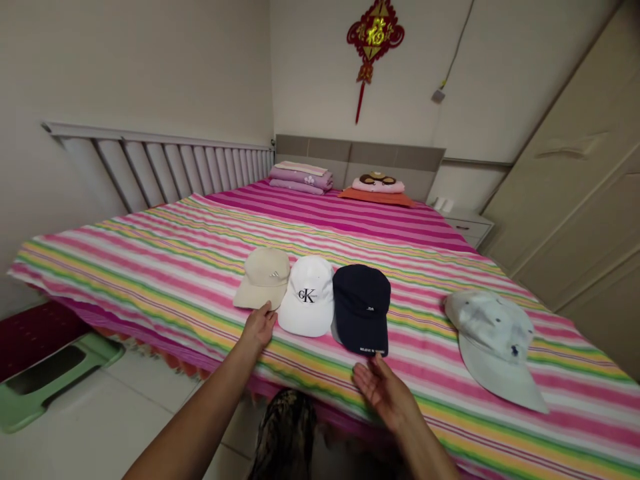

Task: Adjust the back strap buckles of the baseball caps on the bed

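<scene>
Three caps stand side by side near the bed's front edge: a beige cap (pixel 265 270), a white cap with black letters (pixel 309 280) and a navy cap with small lettering on its brim (pixel 361 300). At the lower edge of the beige cap's brim is my left hand (pixel 260 327), a fingertip touching it, with the white cap's brim close by. My right hand (pixel 384 390) is open, palm turned inward, one fingertip at the navy cap's brim. Farther right lies a pale cap with a small dark emblem (pixel 500 337), apart from both hands.
A striped sheet (pixel 165 247) covers the bed. Folded purple bedding (pixel 300 179) and a pink and orange pile (pixel 377 188) lie by the headboard (pixel 320 150). A white rail (pixel 175 163) runs along the left. A green stool (pixel 60 377) stands on the floor.
</scene>
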